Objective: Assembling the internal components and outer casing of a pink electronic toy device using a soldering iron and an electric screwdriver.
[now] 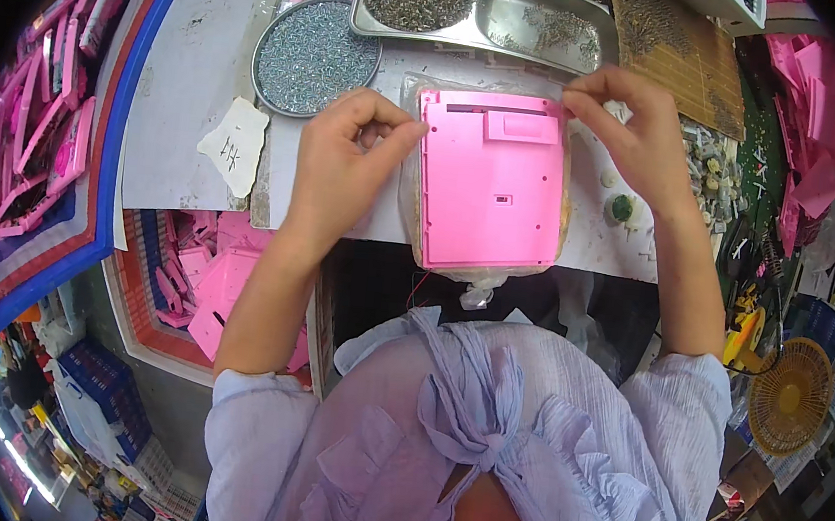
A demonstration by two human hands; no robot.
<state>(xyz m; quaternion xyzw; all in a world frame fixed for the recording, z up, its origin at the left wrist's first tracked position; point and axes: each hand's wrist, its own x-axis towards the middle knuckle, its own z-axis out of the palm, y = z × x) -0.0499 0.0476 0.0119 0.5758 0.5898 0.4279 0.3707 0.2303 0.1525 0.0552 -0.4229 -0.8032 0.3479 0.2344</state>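
Note:
A pink plastic casing [489,192] lies flat in front of me on a pad wrapped in clear plastic [563,236]. It has a slot and a raised block near its far edge, a small opening in the middle and holes along its sides. My left hand [353,149] is closed in a pinch, thumb and forefinger at the casing's far left edge. At the far right corner, my right hand [626,130] also pinches with thumb and forefinger. Whatever either pinch holds is too small or hidden to make out.
Beyond the casing, a metal tray [551,22] holds small dark screws. A round dish [316,58] of silvery screws stands left of it, near a torn white scrap [234,147]. Pink parts fill a crate [139,284] below. Small parts [712,178] lie at the right.

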